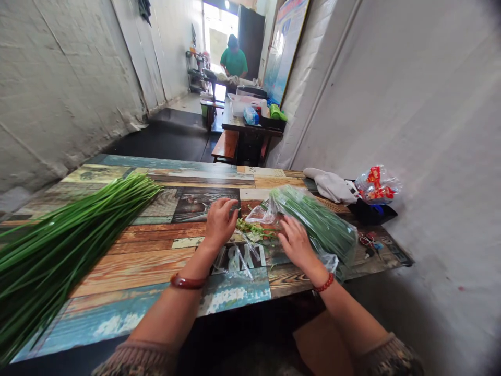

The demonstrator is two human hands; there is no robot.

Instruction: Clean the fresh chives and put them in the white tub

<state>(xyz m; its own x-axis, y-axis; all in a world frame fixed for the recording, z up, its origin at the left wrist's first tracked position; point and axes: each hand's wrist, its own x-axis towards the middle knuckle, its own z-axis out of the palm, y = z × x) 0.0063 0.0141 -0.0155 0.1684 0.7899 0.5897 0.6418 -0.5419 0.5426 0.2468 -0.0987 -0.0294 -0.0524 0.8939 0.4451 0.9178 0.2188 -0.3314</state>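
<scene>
Between my two hands lies a small heap of trimmed leaf scraps (254, 231) with bits of clear plastic wrap (246, 258). My left hand (221, 222) hovers at the heap's left side, fingers bent but parted from the thumb, with nothing seen in it. Fingers spread, my right hand (296, 244) rests against the near left side of a clear plastic bag full of garlic chives (319, 219). A large loose bundle of long garlic chives (84, 230) spreads over the table's left end, away from both hands.
On the wood-patterned table (148, 256), a pale cloth (331, 185), a red-and-clear package (378, 185) and keys (370, 245) lie at the right. Walls flank both sides. Beyond stand a second table (235, 122), a bench (226, 144) and a person in green (234, 61).
</scene>
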